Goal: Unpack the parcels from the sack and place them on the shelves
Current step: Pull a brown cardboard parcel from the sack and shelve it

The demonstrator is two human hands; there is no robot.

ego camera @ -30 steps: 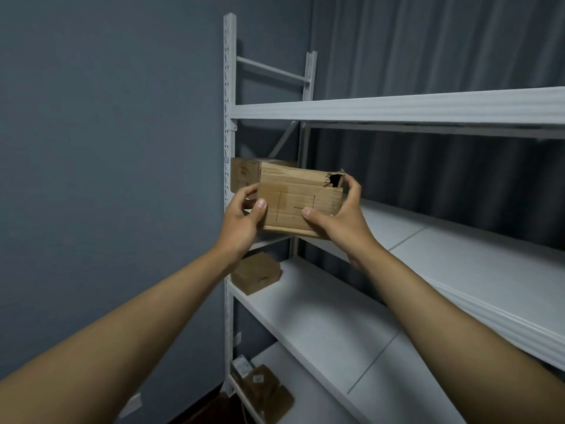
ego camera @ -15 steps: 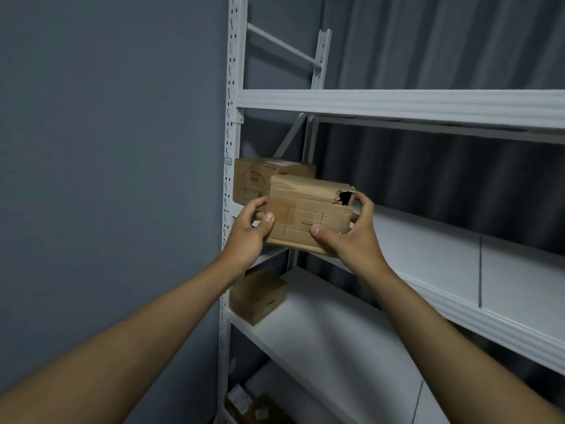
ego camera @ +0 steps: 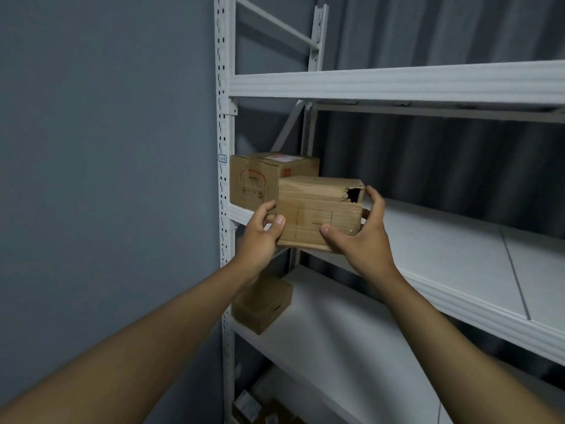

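I have both hands on a torn cardboard parcel (ego camera: 318, 212), holding it at the front edge of the middle shelf (ego camera: 443, 249) of the white rack. My left hand (ego camera: 260, 237) grips its left end, thumb pressed on the front face, fingers round the side. My right hand (ego camera: 365, 237) grips the right end, thumb on the front face near the bottom edge and fingers curled round the side just below a ragged hole in the upper right corner. Whether the parcel's base touches the shelf I cannot tell. Just behind it to the left, a printed box (ego camera: 260, 179) stands on the same shelf against the upright. On the shelf below lies a smaller brown box (ego camera: 263, 304), partly behind my left wrist.
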